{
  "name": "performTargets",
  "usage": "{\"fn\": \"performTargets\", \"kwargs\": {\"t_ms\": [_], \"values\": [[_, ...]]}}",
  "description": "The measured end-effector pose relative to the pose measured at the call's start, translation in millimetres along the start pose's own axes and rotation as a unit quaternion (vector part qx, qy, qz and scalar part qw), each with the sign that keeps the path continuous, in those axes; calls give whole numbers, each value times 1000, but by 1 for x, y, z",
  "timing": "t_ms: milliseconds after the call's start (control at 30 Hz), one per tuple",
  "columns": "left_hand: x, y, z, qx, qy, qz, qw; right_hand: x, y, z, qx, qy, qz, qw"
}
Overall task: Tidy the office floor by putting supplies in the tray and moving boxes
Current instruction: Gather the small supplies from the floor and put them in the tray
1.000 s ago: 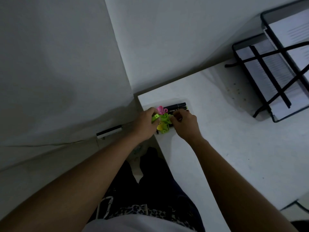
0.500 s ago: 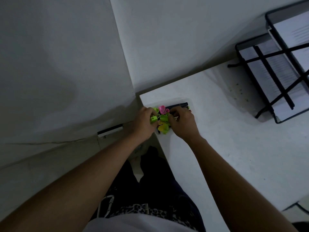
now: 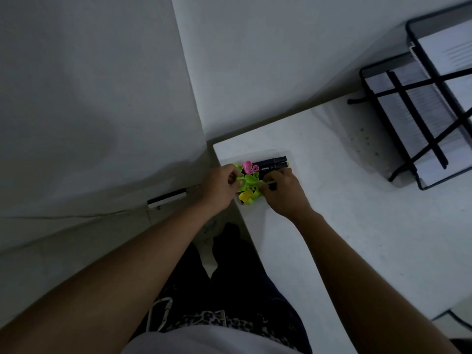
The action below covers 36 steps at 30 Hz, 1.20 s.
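My left hand (image 3: 221,186): pinches the clips (image 3: 249,180) at their left edge.
My right hand (image 3: 283,194): fingers curled onto their right side.
Clips: in the tray (image 3: 281,151); spread lower than a second ago.
Markers (image 3: 272,162): behind, unmoved.
Meaning: I judge the supplies trayed and merely being settled.

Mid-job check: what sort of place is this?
Most likely an office corner: a white desk set against plain walls, a black wire paper tray stacked with printed sheets, and black markers beside neon clips at the desk's corner.
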<state>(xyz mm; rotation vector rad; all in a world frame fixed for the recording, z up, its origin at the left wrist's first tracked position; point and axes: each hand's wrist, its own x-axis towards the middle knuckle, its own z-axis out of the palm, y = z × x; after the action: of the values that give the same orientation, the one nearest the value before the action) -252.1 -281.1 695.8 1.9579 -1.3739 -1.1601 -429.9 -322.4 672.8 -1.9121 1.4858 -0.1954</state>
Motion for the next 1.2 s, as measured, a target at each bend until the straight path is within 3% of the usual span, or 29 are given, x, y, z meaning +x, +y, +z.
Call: {"fn": "performTargets", "kwargs": {"t_ms": [167,300,400,567,633,767,1033,1200], "values": [[2,1,2,11,9,8,1000,-2,0,-5,46,19,-48,998],[3,1,-1,12,26,9,1000,-6,2,-6,36,-82,-111,990],[4,1,-2,5,29,14,999,-8,3,-6,19,-99,-130,986],[6,3,-1,-10,30,5,999,-6,3,-16,137,-81,-61,985],[6,2,-1,-11,28,6,1000,-4,4,-19,155,-31,-28,987],[5,1,-2,-4,21,9,1000,0,10,-16,75,80,-12,994],[2,5,-1,-28,-6,21,999,-4,18,-11,-39,8,-103,994],[1,6,3,-21,-13,20,1000,-6,17,-12,-3,-7,-88,996]]}}
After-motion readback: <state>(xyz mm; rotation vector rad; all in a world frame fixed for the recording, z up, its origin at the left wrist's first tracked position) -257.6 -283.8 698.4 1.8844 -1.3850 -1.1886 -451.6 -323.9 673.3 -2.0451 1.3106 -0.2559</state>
